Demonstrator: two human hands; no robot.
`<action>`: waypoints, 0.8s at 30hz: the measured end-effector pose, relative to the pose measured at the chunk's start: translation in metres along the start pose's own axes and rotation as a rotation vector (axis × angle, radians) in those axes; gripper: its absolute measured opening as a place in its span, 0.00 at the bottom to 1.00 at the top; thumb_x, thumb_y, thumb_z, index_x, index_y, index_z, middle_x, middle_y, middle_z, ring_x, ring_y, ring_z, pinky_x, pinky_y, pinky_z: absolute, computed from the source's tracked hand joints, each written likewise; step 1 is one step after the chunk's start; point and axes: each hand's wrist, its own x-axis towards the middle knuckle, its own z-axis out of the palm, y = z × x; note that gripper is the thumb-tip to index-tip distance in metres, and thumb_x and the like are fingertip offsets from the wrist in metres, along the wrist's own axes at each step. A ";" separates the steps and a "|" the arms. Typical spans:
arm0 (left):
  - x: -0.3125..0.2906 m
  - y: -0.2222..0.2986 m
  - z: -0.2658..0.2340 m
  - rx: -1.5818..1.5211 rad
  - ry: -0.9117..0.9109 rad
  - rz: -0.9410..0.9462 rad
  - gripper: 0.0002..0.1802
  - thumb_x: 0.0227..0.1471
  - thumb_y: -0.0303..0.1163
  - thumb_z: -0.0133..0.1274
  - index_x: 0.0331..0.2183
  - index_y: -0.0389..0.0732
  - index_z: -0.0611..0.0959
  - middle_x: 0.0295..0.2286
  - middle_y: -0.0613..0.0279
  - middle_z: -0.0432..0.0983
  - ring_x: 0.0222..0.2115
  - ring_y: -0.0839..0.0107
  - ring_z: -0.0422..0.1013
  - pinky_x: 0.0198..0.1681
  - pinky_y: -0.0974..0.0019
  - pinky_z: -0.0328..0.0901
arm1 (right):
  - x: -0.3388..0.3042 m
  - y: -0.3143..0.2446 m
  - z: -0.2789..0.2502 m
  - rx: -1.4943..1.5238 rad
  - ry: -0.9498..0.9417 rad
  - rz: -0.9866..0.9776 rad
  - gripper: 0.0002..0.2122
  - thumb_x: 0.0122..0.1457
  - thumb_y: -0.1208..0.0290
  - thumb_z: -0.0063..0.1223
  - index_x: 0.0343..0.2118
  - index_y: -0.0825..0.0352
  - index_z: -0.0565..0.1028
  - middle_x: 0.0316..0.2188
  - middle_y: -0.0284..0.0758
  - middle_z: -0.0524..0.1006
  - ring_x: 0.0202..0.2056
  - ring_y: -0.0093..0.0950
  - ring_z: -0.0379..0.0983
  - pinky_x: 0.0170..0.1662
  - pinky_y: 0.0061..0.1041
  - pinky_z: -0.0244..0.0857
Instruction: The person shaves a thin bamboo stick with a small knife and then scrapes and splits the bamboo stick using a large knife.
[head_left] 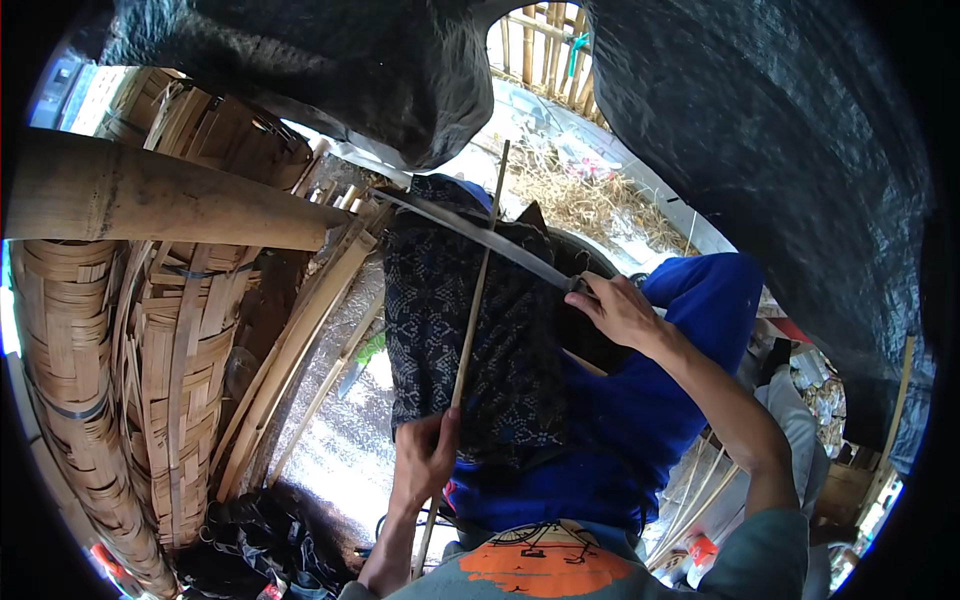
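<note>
My left hand (424, 454) is closed around a thin bamboo strip (470, 340), low along its length. The strip slants up and away from me over a dark patterned cloth (430, 300) spread on my lap and leg. In my right hand (618, 312) is the handle of a long-bladed knife (470, 230). Its blade reaches to the upper left and crosses the strip near the strip's far part. Whether the blade touches the strip I cannot tell. Both hands are closed, and the strip's near end passes below my left wrist.
Woven bamboo panels (190, 370) stand at the left, below a thick bamboo pole (170, 195). Split bamboo lengths (300, 350) lean beside them. Black sheeting (760, 110) hangs overhead and at right. Straw-like shavings (570, 195) lie ahead; a black bag (265, 540) sits at lower left.
</note>
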 end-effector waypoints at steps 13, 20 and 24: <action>0.019 0.026 0.007 0.243 0.093 0.098 0.24 0.57 0.40 0.48 0.17 0.31 0.77 0.08 0.51 0.65 0.09 0.60 0.63 0.16 0.59 0.55 | -0.023 -0.024 0.012 0.129 -0.128 -0.105 0.12 0.57 0.67 0.56 0.32 0.72 0.68 0.12 0.45 0.69 0.17 0.42 0.71 0.20 0.34 0.58; 0.016 0.052 0.005 0.386 0.224 0.197 0.22 0.54 0.38 0.53 0.14 0.36 0.75 0.07 0.53 0.65 0.08 0.55 0.64 0.15 0.58 0.57 | -0.024 -0.037 0.000 0.211 -0.083 0.129 0.13 0.59 0.63 0.53 0.31 0.71 0.69 0.13 0.43 0.72 0.17 0.39 0.74 0.22 0.33 0.62; 0.039 0.053 0.017 0.488 0.356 0.391 0.22 0.52 0.38 0.55 0.11 0.40 0.73 0.08 0.52 0.67 0.10 0.53 0.68 0.15 0.56 0.60 | -0.030 -0.037 -0.011 0.251 0.138 0.019 0.13 0.60 0.63 0.51 0.31 0.71 0.69 0.15 0.42 0.73 0.18 0.38 0.74 0.21 0.32 0.62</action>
